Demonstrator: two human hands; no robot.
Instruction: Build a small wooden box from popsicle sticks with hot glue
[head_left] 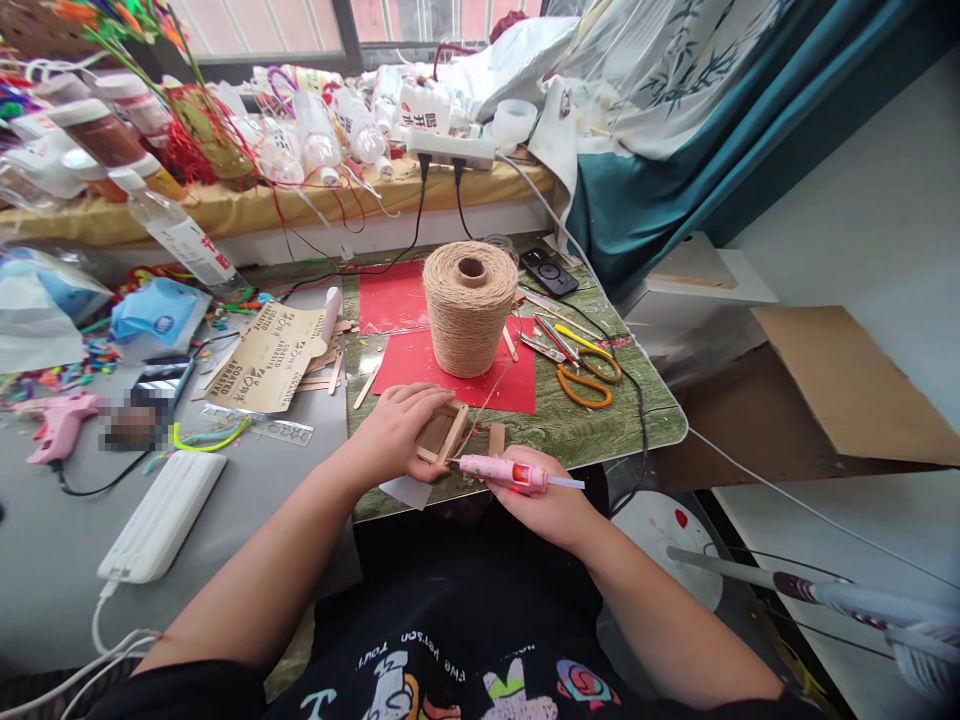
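Observation:
My left hand [401, 430] is wrapped around a small box made of wooden craft sticks [450, 432], tilted near the table's front edge. In my right hand [551, 510] is a pink hot glue gun [502, 471] with a clear glue stick poking out of its back. The gun's nozzle points left and meets, or nearly meets, the box's lower corner. A strand of twine runs from the big twine spool [471, 315] down toward the box. Under the spool lie red sheets [405, 372]. A white paper piece [407, 490] rests below my left hand.
Orange-handled scissors [585, 385] and a black phone [550, 272] lie right of the spool. At left are sandpaper [262, 355], a second pink glue gun [64, 425], a white power strip [161, 515] and a leaning bottle [184, 240]. Cables cross the table's right edge.

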